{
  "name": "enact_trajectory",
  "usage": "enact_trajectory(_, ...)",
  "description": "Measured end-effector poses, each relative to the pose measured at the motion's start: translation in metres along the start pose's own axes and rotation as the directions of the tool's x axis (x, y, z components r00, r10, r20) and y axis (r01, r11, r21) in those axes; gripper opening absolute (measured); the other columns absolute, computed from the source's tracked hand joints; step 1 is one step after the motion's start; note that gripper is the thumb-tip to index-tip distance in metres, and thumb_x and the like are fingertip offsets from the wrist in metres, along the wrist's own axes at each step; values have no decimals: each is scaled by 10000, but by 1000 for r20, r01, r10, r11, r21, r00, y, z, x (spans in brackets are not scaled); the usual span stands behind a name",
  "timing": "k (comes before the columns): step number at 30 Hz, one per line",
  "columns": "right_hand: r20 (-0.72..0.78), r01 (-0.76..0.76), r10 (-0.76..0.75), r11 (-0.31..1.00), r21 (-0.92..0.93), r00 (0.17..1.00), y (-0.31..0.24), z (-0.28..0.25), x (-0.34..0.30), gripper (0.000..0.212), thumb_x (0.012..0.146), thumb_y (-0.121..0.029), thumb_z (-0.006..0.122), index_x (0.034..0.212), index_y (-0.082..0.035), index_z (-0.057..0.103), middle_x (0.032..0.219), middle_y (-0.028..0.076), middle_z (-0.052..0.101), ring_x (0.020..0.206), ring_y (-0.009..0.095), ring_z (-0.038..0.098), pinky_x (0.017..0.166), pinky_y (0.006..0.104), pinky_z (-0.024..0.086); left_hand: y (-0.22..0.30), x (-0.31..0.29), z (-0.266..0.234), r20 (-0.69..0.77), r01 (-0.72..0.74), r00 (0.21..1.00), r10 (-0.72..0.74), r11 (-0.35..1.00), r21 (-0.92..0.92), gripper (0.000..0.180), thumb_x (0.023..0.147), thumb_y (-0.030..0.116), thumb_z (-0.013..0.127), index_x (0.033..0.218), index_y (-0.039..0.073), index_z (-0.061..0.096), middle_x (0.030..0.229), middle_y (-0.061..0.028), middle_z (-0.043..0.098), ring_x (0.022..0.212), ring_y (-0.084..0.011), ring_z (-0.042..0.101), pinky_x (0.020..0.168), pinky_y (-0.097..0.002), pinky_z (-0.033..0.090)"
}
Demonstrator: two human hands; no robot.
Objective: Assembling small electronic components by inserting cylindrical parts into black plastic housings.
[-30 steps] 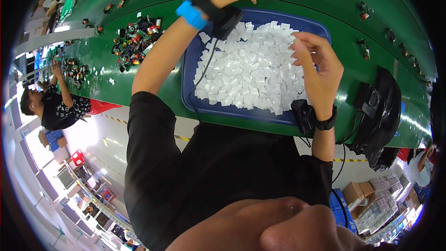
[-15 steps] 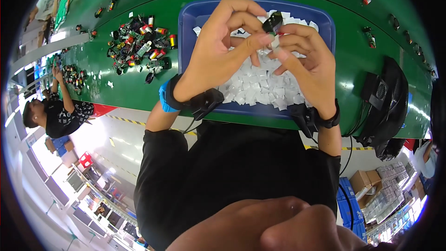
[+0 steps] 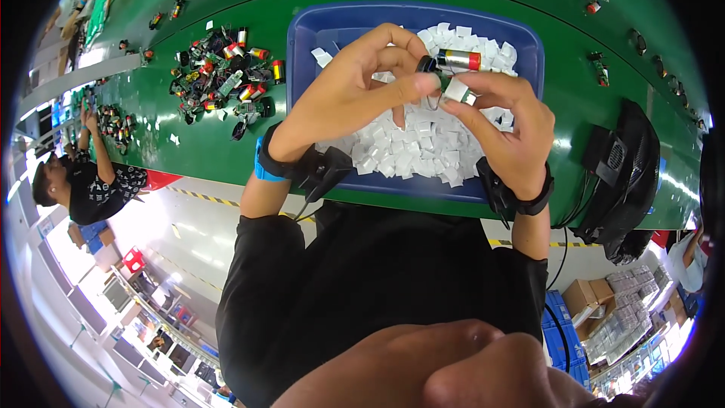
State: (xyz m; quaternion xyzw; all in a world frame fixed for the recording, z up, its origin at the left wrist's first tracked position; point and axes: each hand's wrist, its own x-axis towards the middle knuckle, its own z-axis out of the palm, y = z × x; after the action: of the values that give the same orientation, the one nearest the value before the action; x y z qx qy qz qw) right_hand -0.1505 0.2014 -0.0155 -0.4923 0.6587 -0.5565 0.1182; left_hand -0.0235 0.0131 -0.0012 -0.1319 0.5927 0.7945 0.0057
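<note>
While my left hand (image 3: 343,98) pinches the dark left end of a battery assembly (image 3: 457,59), my right hand (image 3: 519,122), in a narrow pinch, holds a white square (image 3: 457,91) nearer me; that assembly lies crosswise over the blue tray (image 3: 326,35) on the counter (image 3: 570,79).

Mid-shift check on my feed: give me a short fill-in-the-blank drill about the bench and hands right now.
1. The left hand and right hand are both at a small device above a tray whose colour is ____.
2. The many small flat pieces in the tray are ____ in colour.
3. Seen by the person, the pile of electronic parts lies to the ____ of the tray.
4. The tray stands on a table coloured ____.

Missing words: blue; white; left; green.
</note>
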Motion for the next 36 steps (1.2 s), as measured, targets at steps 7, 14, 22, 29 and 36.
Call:
enact_trajectory(7,18,240,-239,965,-107,971,6,0,9,279,741,57,806,965,-14,656,958,143,732,855,259,714,708,308,563,5,0,-5,39,102,994,-100,993,-64,333,1008,292,615,1147,-3,546,919,-84,671,855,-143,650,576,-288,571)
enact_trajectory(14,39,270,-270,925,-268,962,0,3,9,271,724,37,803,925,-37,636,972,127,737,844,291,713,702,319,566,9,-3,-9,90,132,988,-126,989,-60,261,987,199,634,1143,0,571,917,-75,671,856,-129,646,594,-275,559)
enact_trajectory(22,18,193,-207,876,-442,978,-6,6,7,226,752,52,775,922,-31,651,954,89,733,772,250,708,641,295,561,4,-8,4,-74,-68,993,95,949,308,274,917,45,674,1170,2,577,944,-50,593,855,-127,617,630,-269,571)
enact_trajectory(29,-47,-49,38,961,-273,998,-3,10,4,197,808,70,731,976,3,655,1016,86,683,842,187,677,638,290,565,6,-8,17,-143,-112,966,215,848,518,270,880,33,691,1136,28,604,891,-33,566,829,-123,600,645,-252,547)
enact_trajectory(36,-172,-382,398,917,118,901,-13,-1,15,242,864,61,682,1096,4,645,1109,88,645,959,137,643,707,269,562,9,-12,15,-162,-100,959,231,815,571,253,880,49,681,1120,45,601,866,-34,573,816,-118,601,640,-277,532)
